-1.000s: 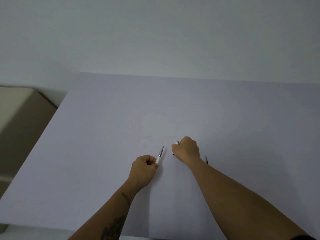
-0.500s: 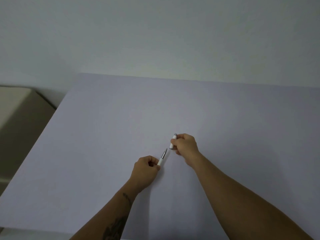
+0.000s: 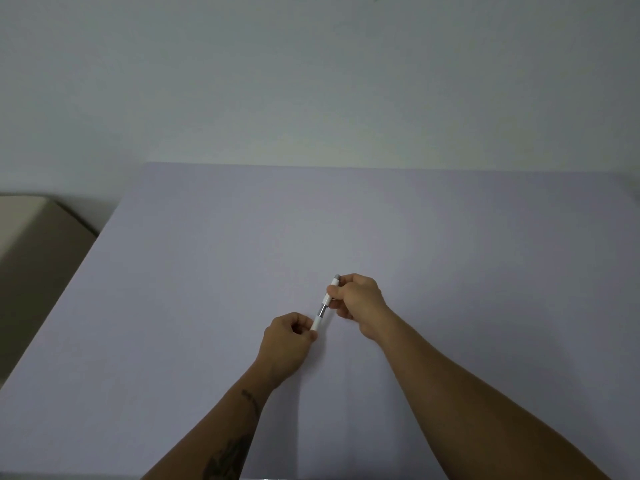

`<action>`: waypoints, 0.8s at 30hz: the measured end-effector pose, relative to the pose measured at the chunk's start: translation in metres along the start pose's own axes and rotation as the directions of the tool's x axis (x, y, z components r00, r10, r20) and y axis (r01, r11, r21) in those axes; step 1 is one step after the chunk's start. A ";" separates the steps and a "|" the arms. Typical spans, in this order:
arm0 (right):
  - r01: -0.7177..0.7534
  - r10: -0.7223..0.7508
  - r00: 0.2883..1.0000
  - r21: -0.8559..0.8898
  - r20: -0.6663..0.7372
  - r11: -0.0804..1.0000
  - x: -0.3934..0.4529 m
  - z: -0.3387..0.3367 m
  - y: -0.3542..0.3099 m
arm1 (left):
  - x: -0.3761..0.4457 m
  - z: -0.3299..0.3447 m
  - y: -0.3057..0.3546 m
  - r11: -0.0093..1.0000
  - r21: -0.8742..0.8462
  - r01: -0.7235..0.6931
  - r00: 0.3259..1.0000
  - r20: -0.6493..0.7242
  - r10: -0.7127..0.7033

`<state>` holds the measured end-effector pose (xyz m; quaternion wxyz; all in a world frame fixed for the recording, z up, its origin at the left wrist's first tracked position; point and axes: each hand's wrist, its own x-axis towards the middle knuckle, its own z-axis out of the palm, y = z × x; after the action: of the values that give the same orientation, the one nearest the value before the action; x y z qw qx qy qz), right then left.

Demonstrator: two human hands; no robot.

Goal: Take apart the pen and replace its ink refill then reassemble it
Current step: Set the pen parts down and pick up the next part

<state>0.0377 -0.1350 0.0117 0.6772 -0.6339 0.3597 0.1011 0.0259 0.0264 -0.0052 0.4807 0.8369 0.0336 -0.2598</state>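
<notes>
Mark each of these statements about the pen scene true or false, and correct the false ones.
1. Both hands hold parts of the pen. True: the left hand grips the lower white section and the right hand grips the upper white section.
2. The pen lies flat on the table. False: it is held above the table, slanting up to the right.
3. A silver metal stretch shows between the two white sections. True: the silver part is visible there.
4. The right hand is open and empty. False: its grip is closed on the upper section.
5. A notebook lies beside the hands. False: no notebook is visible.
</notes>
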 end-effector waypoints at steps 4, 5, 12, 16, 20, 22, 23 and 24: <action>-0.004 0.003 0.999 0.016 0.043 1.000 -0.010 -0.002 0.007 | -0.004 0.003 0.005 0.999 0.005 -0.053 0.998 -0.033 0.053; 0.008 -0.009 0.999 0.031 0.046 0.999 -0.012 -0.002 0.009 | -0.005 0.003 0.008 0.998 0.009 -0.068 0.996 -0.049 0.068; 0.027 -0.034 0.997 0.112 0.065 0.993 -0.017 -0.015 -0.004 | -0.010 0.011 0.024 0.988 0.035 -0.150 0.981 -0.116 0.153; 0.008 -0.022 0.995 0.131 0.100 0.991 -0.022 -0.019 0.003 | -0.007 0.008 0.030 0.981 0.051 -0.185 0.975 -0.119 0.190; 0.021 -0.026 0.998 0.083 0.054 0.996 -0.027 -0.015 0.013 | -0.010 0.012 0.027 0.980 0.041 -0.193 0.974 -0.111 0.196; 0.029 -0.031 0.999 0.055 0.032 0.998 -0.028 -0.014 0.015 | -0.012 0.015 0.024 0.980 0.014 -0.199 0.976 -0.086 0.200; 0.034 -0.035 0.999 0.039 0.027 0.999 -0.029 -0.013 0.015 | -0.012 0.015 0.023 0.978 0.007 -0.206 0.976 -0.072 0.206; 0.044 -0.044 0.999 0.018 0.020 0.999 -0.029 -0.013 0.016 | -0.012 0.015 0.021 0.977 0.006 -0.215 0.975 -0.059 0.215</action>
<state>0.0027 -0.1352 0.0184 0.6885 -0.6345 0.3397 0.0893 0.0160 0.0054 0.0109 0.5050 0.8428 -0.0427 -0.1812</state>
